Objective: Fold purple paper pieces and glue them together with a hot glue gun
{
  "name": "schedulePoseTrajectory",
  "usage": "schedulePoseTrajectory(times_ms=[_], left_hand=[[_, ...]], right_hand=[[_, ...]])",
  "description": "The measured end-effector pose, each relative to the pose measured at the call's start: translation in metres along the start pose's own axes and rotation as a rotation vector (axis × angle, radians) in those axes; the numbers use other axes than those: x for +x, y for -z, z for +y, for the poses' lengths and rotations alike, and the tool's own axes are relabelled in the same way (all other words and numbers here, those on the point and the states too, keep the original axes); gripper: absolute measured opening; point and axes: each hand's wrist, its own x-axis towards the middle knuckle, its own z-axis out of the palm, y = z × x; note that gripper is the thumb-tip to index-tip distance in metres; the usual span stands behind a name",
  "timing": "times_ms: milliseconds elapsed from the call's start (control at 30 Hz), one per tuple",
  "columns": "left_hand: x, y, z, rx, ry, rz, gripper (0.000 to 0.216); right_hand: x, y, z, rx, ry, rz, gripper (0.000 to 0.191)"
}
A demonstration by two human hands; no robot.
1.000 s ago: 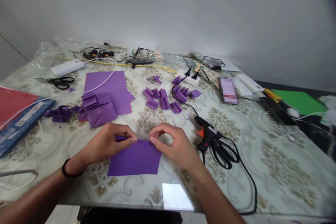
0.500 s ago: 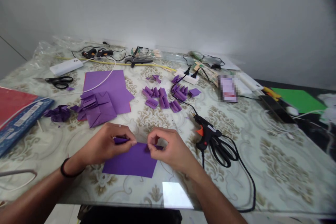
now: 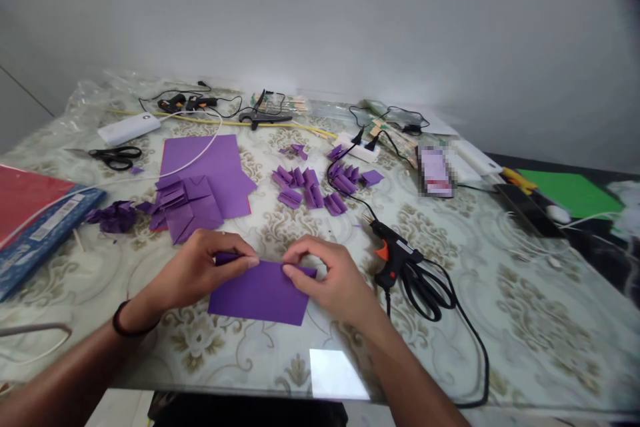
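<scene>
Between my hands is a purple sheet of paper (image 3: 260, 297), its far edge pinched at two spots. My left hand (image 3: 213, 267) grips that edge near its left end, thumb against fingertips. On the right side, my right hand (image 3: 327, 277) pinches the same edge between thumb and index finger. A strip of paper seems turned over along this edge, partly hidden by my fingers. Beyond the hands lie several small folded purple paper pieces (image 3: 313, 195). Folded purple paper (image 3: 193, 210) rests on larger purple sheets (image 3: 203, 153) to the left.
A glue gun (image 3: 395, 257) and black-handled scissors (image 3: 425, 290) lie right of my right hand, with a cord looping to the table edge. More scissors (image 3: 117, 157), a crumpled purple paper (image 3: 115, 215) and a blue-red pack (image 3: 50, 227) are left. A power strip (image 3: 357, 147) stands behind.
The purple sheet has moved slightly away from me and to the right, its near edge now farther from the table edge. Both hands still pinch its far edge.
</scene>
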Motion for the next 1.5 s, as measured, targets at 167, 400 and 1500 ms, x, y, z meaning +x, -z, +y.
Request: schedulePoseTrajectory(times_ms=[167, 400, 1500], left_hand=[[-0.001, -0.007, -0.002, 0.018, -0.185, 0.016, 0.01], [-0.003, -0.013, 0.006, 0.08, -0.294, -0.051, 0.015], [-0.006, 0.004, 0.013, -0.23, 0.052, -0.176, 0.039]], right_hand=[[-0.002, -0.017, -0.002, -0.022, 0.025, -0.028, 0.013], [-0.008, -0.032, 0.0, -0.033, 0.143, -0.048, 0.014], [0.0, -0.011, 0.018, 0.454, -0.284, 0.44, 0.031]])
